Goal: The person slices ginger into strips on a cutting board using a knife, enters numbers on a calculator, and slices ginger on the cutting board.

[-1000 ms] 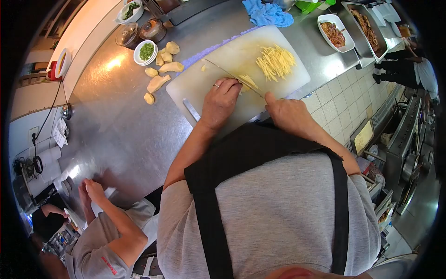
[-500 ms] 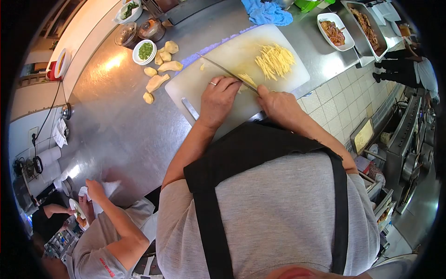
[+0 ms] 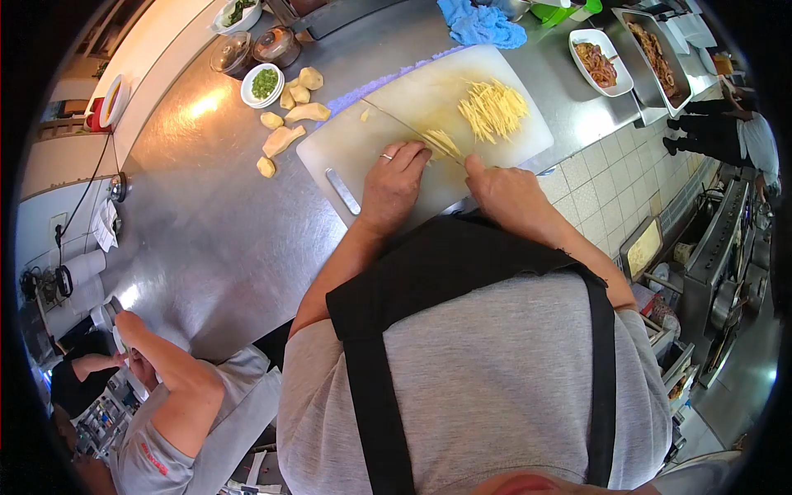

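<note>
My right hand (image 3: 507, 194) is closed round the handle of a kitchen knife (image 3: 396, 122), whose long blade slants up and left across the white cutting board (image 3: 334, 157). Beside the blade, my left hand (image 3: 394, 183), with a ring on one finger, presses its curled fingertips down on the board. Whatever lies beneath those fingers is hidden. Thin yellow strips (image 3: 443, 142) lie against the knife's far side. A larger pile of cut yellow strips (image 3: 492, 110) sits on the board's right part. Left of the board are several peeled, knobbly pale-yellow root pieces (image 3: 283, 141).
A stack of white bowls (image 3: 255, 91) with chopped greens stands behind the root pieces. Beyond the board lies a blue cloth (image 3: 483, 23). At the right are a white dish (image 3: 609, 78) and a metal tray (image 3: 672, 92) of food. A co-worker's arm (image 3: 177, 371) is at lower left.
The knife handle and my right hand have shifted slightly right and down. More yellow strips show beside the blade. The co-worker at lower left has moved their arm further left.
</note>
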Tool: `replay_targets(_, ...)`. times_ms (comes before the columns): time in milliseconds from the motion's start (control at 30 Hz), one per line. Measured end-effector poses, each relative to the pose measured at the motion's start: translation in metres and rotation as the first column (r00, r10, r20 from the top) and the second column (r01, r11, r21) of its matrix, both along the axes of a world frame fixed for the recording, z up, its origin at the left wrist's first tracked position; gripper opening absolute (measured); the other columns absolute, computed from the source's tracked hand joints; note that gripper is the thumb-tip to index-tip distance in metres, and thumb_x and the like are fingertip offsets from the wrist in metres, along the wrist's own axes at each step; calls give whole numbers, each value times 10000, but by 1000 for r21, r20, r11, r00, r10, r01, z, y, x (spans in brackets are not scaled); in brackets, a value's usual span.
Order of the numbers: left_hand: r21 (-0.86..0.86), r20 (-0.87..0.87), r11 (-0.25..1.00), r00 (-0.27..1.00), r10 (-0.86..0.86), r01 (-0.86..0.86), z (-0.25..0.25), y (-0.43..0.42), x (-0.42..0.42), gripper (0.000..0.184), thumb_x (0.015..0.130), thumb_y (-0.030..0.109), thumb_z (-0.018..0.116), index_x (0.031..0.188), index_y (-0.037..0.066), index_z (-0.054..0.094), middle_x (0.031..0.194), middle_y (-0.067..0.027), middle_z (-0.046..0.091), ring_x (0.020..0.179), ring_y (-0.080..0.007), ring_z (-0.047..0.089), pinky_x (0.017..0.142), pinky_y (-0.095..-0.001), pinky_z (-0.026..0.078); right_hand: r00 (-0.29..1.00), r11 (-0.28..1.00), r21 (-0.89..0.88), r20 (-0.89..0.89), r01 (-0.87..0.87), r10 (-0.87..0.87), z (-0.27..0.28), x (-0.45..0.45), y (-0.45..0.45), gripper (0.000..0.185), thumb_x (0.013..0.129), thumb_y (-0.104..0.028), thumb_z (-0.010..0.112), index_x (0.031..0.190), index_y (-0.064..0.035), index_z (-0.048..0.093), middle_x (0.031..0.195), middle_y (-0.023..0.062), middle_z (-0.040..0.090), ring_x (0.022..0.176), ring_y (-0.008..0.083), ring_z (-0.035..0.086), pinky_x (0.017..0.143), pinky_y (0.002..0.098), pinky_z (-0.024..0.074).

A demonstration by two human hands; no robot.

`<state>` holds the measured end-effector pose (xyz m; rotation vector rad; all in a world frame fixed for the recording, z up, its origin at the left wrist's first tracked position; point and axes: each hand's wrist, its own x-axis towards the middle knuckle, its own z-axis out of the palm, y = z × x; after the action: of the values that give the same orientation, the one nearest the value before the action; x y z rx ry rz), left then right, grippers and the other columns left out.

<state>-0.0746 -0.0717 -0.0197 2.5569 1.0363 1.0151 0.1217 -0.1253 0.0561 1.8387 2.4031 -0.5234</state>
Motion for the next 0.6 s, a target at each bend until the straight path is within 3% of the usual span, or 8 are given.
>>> replay_targets(133, 1, 8, 1000, 1000, -3, 3, -2, 2, 2, 265, 736, 23, 618, 994, 27, 677, 1045, -74, 642, 994, -249, 595, 846, -328, 512, 999, 995, -81, 22, 52, -50, -11, 1, -5, 152, 950, -184, 507, 972, -53, 432, 690, 183, 658, 638, 396, 658, 543, 519, 498)
replay_targets(233, 1, -4, 1000, 1000, 1, -1, -1, 2, 2, 261, 740, 26, 617, 992, 28, 680, 1046, -69, 644, 1002, -244, 594, 846, -327, 512, 996, 998, 66, -87, 10, -5, -24, 0, 2, 92, 900, -100, 465, 959, -34, 441, 671, 197, 653, 638, 379, 675, 536, 498, 516)
replay_targets(433, -17, 1, 1000, 1000, 4, -4, -1, 1, 1, 254, 744, 28, 616, 990, 34, 680, 1045, -63, 647, 1000, -241, 598, 849, -325, 513, 999, 995, -96, 37, 25, -22, 8, 1, -5, 96, 911, -106, 465, 973, -37, 444, 675, 187, 655, 644, 380, 670, 549, 496, 515)
replay_targets(533, -7, 12, 1000, 1000, 8, -8, -3, 2, 2, 251, 743, 27, 615, 986, 37, 679, 1041, -62, 648, 1000, -241, 601, 842, -323, 517, 997, 998, 61, -70, 20, -16, -28, 2, -1, 75, 917, -101, 464, 963, -44, 449, 649, 178, 648, 633, 381, 669, 544, 496, 515)
replay_targets(600, -7, 7, 1000, 1000, 11, -11, -4, 0, 1, 252, 743, 26, 615, 987, 38, 679, 1041, -61, 649, 1000, -240, 602, 834, -321, 521, 997, 999, 28, -82, 16, -13, -26, 5, 4, 147, 937, -173, 505, 982, -55, 430, 656, 182, 645, 638, 397, 655, 553, 513, 502)
